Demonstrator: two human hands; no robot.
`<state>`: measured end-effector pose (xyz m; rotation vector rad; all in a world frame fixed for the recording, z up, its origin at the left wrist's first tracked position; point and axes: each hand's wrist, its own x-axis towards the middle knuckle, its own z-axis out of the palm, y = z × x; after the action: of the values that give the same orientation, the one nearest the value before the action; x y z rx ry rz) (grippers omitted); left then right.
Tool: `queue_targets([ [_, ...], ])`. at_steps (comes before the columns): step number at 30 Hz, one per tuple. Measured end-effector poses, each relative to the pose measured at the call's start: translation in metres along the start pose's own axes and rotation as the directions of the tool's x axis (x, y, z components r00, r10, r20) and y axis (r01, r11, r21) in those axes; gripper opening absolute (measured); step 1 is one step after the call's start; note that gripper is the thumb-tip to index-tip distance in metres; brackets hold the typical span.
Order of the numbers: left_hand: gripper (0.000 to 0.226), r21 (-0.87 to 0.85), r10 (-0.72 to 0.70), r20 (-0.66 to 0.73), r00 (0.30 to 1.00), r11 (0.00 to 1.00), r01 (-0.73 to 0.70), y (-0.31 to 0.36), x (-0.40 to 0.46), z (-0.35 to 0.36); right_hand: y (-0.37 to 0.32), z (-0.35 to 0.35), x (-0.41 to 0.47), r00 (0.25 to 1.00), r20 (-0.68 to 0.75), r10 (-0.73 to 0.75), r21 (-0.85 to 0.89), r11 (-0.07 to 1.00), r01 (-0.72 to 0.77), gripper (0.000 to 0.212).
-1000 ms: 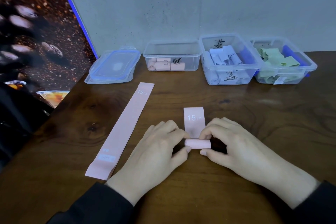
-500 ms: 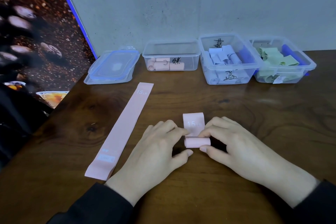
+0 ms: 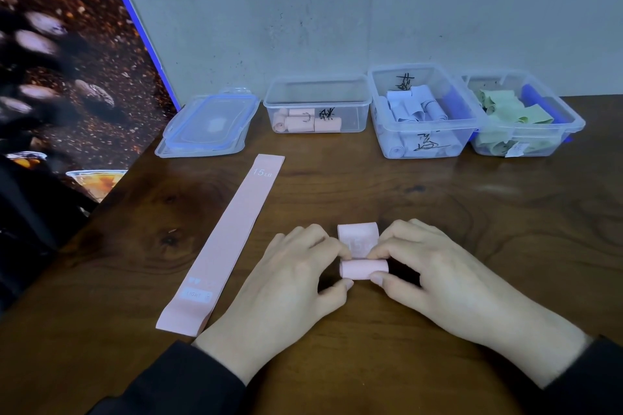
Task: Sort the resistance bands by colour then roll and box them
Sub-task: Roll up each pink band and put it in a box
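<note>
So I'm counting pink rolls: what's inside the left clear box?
The left clear box holds rolled pink bands, about four; black writing on its front wall may hide more.

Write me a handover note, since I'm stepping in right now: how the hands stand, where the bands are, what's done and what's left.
Hands: left hand and right hand both pinch the half-rolled pink band; a short flat tail is left to roll.
Flat pink band: on the table, left of the hands, untouched.
Done: pink rolls in the left box, pale blue rolls in the middle box, green ones in the right box.
Left: finish this roll, box it with the pinks, roll and box the flat band. Lids lie beside the boxes.
</note>
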<state>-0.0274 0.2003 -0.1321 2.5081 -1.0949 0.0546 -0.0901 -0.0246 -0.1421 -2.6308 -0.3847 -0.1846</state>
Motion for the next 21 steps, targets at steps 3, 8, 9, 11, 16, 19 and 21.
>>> queue_targets([
  [3,0.027,0.003,0.007,-0.018,1.0,1.0,-0.007,-0.0009,0.0,0.0011,-0.0004,-0.0003,0.0004,1.0,-0.002,0.001,0.004,1.0,-0.001,0.039],
  [8,0.028,0.009,0.01,-0.009,1.0,1.0,-0.01,-0.0021,0.0001,0.0027,-0.001,-0.0004,0.0002,1.0,-0.012,-0.013,-0.008,1.0,0.013,0.029],
  [9,0.027,0.013,0.015,-0.013,1.0,1.0,-0.015,-0.0026,0.0004,0.0035,-0.0012,-0.0002,-0.0001,1.0,-0.014,-0.02,-0.012,1.0,0.02,0.03],
  [11,0.024,0.016,0.017,-0.028,0.999,1.0,-0.016,-0.0033,0.0003,0.0045,-0.0017,0.0002,-0.0005,0.999,-0.018,-0.031,-0.025,0.999,0.031,0.034],
  [16,0.027,0.014,0.008,-0.024,1.0,1.0,-0.008,-0.0053,-0.0011,0.0064,-0.0011,0.0014,0.0004,0.999,-0.033,-0.038,-0.04,0.999,0.037,0.035],
  [19,0.033,0.009,0.009,-0.008,1.0,1.0,-0.009,-0.0031,-0.0016,0.004,-0.0002,0.0021,0.0007,0.998,-0.038,-0.048,-0.049,0.998,0.046,0.03],
  [21,0.035,0.008,0.014,-0.011,1.0,1.0,-0.014,-0.0016,-0.0014,0.0025,0.0007,0.0023,0.001,0.997,-0.051,-0.053,-0.044,0.998,0.051,0.031],
])
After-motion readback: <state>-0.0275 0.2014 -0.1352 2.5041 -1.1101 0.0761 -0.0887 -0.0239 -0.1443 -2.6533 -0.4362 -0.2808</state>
